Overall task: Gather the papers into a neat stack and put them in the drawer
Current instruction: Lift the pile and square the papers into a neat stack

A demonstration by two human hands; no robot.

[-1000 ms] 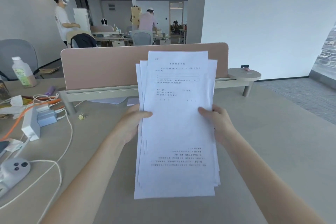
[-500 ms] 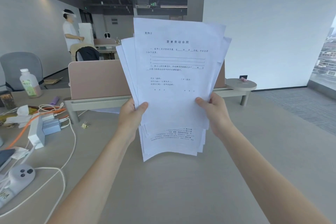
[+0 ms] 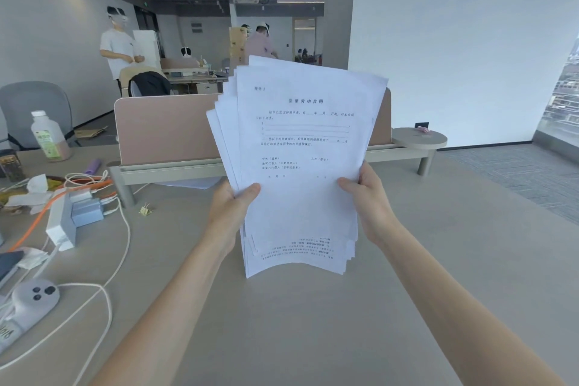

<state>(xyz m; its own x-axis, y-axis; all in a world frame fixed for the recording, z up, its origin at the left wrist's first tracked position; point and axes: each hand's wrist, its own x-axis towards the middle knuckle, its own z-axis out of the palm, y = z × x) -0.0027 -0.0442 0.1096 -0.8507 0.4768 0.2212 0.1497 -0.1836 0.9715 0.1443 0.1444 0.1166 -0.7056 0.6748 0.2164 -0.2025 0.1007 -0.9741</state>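
Both hands, the left hand and right hand, pinch the side edges of the papers, thumbs in front, holding them upright above the table. Loose sheets could slip free, since they fan out unevenly at the top left and bottom

Single view, head-worn, wide-angle. Scene is seen from the wearer's head, faced forward and slightly down across the desk toward the pink divider panel. Forearms are framed close below; the open office is taken in far behind.
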